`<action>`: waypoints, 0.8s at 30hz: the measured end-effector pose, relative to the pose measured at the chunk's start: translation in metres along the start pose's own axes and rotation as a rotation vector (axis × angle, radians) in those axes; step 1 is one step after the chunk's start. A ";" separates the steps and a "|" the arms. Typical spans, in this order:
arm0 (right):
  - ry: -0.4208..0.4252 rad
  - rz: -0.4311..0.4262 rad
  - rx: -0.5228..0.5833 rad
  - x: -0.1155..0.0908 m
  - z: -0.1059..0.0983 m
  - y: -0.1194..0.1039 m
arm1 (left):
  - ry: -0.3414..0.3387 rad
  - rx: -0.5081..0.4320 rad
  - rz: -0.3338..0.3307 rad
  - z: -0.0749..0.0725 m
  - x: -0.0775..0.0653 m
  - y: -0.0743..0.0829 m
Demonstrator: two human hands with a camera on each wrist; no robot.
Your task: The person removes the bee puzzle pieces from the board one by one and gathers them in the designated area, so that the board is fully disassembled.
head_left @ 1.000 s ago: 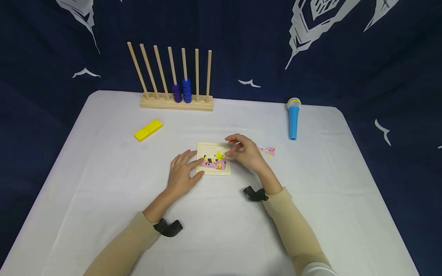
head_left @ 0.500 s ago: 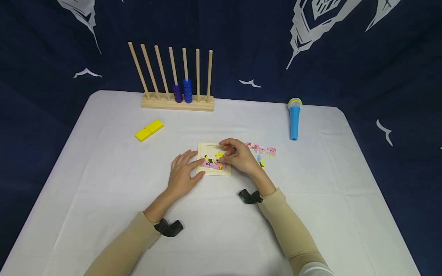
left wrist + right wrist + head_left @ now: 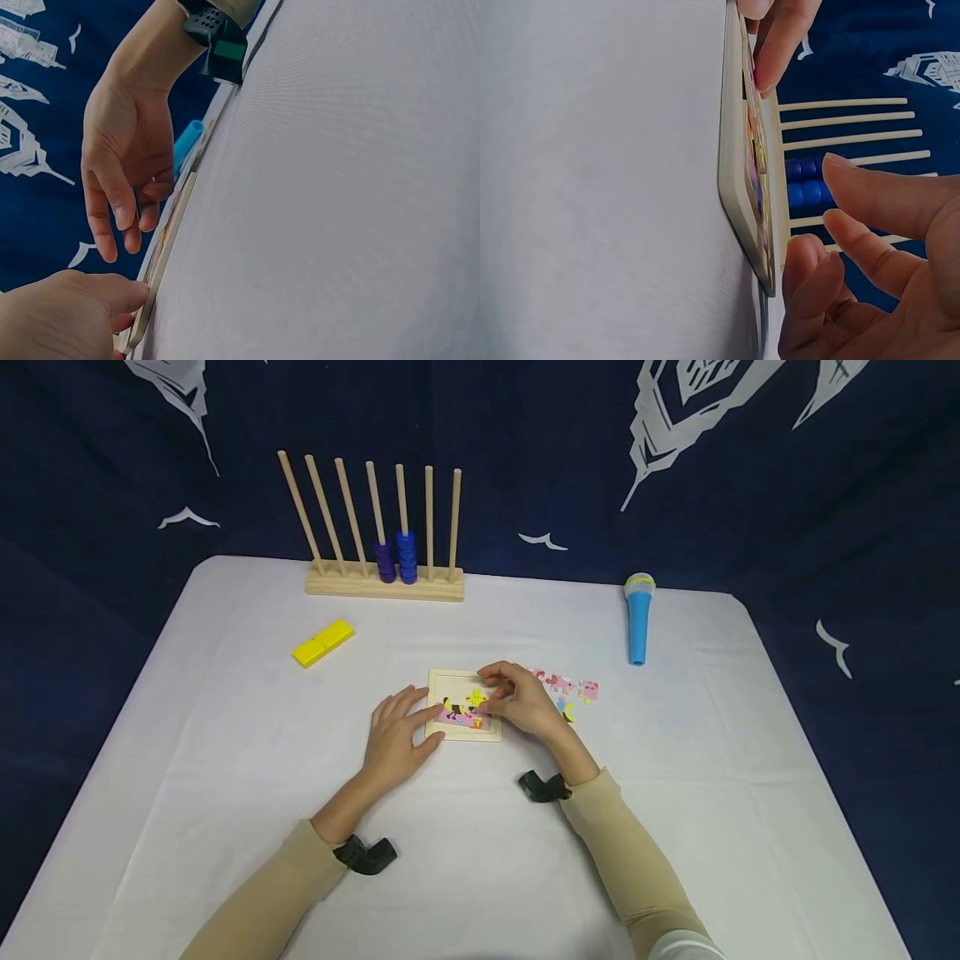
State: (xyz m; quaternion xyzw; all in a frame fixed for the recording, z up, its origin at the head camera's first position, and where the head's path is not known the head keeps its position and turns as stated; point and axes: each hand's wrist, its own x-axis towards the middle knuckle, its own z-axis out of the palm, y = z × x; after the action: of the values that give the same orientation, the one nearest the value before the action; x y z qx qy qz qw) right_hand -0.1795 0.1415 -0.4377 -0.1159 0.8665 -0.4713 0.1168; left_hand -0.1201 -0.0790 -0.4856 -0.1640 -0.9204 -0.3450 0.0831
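Observation:
A small square wooden puzzle tray (image 3: 463,736) lies mid-table. Pink and yellow jigsaw pieces (image 3: 461,717) fill part of its lower half. My left hand (image 3: 397,739) rests at the tray's left side with fingers spread; the thumb touches the lower left corner and the index finger reaches onto the pieces. Over the tray's right side hovers my right hand (image 3: 522,700), fingers bent loosely. In the right wrist view its thumb (image 3: 877,196) stands apart from the fingers, and nothing shows between them. Several loose jigsaw pieces (image 3: 561,683) lie right of the tray, partly hidden by this hand.
Behind stands a wooden peg rack (image 3: 384,587) with purple and blue rings on two pegs. A yellow block (image 3: 322,643) lies to the left. To the right is a blue toy microphone (image 3: 637,622). A dark patterned curtain (image 3: 480,443) hangs behind the white table (image 3: 465,860).
My right hand has shifted a little left and down over the tray, baring more loose pieces to its right. Over the last half second both hands stay nearly still.

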 end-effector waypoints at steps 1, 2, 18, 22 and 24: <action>-0.001 -0.001 -0.001 0.000 0.000 0.000 | -0.001 -0.001 0.000 0.000 0.000 0.000; -0.001 0.001 -0.004 0.000 0.000 0.001 | -0.001 -0.002 0.000 0.000 0.000 0.000; 0.000 0.029 -0.092 0.000 0.003 0.003 | -0.004 -0.007 0.000 0.000 0.000 0.000; 0.011 0.000 -0.127 0.000 0.005 0.005 | 0.008 -0.018 0.009 0.000 0.000 -0.001; 0.016 -0.018 -0.153 0.000 0.006 0.006 | 0.011 -0.019 0.011 0.001 0.000 -0.001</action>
State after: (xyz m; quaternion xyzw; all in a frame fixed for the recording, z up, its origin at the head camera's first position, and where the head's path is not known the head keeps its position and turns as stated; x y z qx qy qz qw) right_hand -0.1784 0.1401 -0.4463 -0.1285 0.8997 -0.4058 0.0965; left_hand -0.1209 -0.0793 -0.4865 -0.1679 -0.9156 -0.3544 0.0884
